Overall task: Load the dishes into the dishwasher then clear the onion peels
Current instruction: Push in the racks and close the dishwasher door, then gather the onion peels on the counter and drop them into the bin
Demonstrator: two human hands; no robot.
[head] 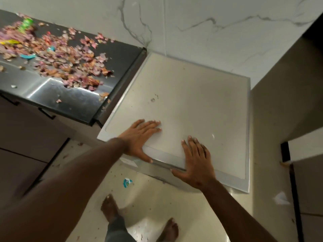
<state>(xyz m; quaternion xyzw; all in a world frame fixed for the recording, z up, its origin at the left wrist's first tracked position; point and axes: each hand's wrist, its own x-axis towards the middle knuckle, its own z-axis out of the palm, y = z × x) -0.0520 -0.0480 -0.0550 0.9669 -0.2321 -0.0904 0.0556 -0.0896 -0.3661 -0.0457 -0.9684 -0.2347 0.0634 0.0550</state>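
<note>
Both hands are laid flat on the pale top panel of the dishwasher, which fills the centre of the frame against the marbled wall. The left hand is spread open near the panel's lower left corner, fingers straight and pointing toward the right, the thumb hooked down over the front edge. The right hand is likewise opened out at the lower centre, fingers extended up the panel and the thumb stretched left along the front edge. Nothing is gripped by either hand. The onion peels are scattered in a pinkish-brown heap across the dark countertop in the upper left of the frame, mixed with a few coloured wrapper scraps. A small teal wrapper is seen on the floor below the dishwasher's front edge; its printing cannot be read. No legible writing can be made out anywhere.
</note>
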